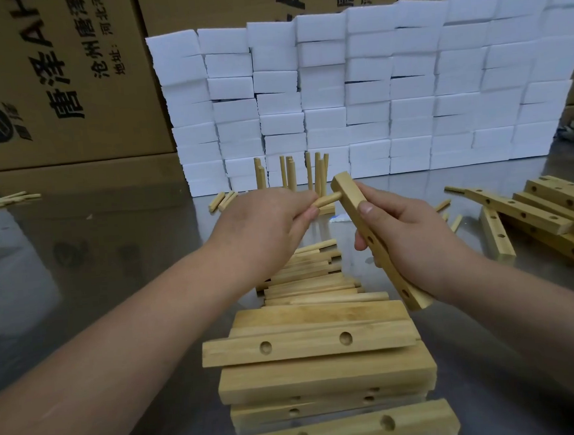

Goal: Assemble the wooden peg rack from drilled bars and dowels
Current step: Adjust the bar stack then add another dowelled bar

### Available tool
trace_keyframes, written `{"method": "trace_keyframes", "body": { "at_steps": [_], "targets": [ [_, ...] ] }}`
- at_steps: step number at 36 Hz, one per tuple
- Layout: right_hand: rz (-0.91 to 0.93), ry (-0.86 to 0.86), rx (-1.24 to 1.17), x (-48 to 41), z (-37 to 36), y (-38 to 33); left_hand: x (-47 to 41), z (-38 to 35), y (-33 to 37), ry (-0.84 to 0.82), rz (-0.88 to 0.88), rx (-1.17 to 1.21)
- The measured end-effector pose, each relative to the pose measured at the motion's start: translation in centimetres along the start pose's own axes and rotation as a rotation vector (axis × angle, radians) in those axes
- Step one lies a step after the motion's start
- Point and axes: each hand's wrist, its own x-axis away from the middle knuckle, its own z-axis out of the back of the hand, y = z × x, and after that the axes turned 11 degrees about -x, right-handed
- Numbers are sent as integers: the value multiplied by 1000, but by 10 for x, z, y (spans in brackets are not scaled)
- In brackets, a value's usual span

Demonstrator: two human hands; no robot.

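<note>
Above a shiny grey metal worktop (93,267), two bare hands meet near the centre of the view. At about 3 o'clock from centre, the right hand (414,238) grips a long pale wooden bar with drilled holes (365,225), tilted with its far end raised; its fingers (365,207) are wrapped around the bar's middle. At about 9 o'clock, the left hand (262,226) pinches a short round wooden dowel (329,199) between thumb and fingers, its tip touching the side of the bar near the raised end. Below the hands lies a loose heap of pale dowels (311,277), and at 6 o'clock a stack of drilled wooden bars (321,362). More drilled bars (546,214) lie at 3 o'clock. Behind the hands, at 12 o'clock, a finished rack with upright pegs (309,171) stands before a wall of stacked white foam blocks (389,89), with brown printed cardboard boxes (55,81) beyond.
</note>
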Motion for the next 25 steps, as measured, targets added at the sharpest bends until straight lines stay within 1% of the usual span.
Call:
{"method": "trace_keyframes", "body": {
  "at_steps": [7, 12, 18, 22, 25],
  "targets": [
    [37, 3, 40, 0, 1, 2, 1, 0, 3, -37, 119, 233],
    [61, 0, 41, 2, 0, 2, -1, -2, 0, -100, 162, 313],
    [82, -7, 55, 3, -1, 0, -4, -2, -2, -176, 236, 525],
    [81, -1, 42, 3, -2, -1, -7, -2, -5, -212, 333, 686],
    [67, 12, 17, 3, -3, -3, -10, -2, -8, -241, 371, 756]
  ]
}}
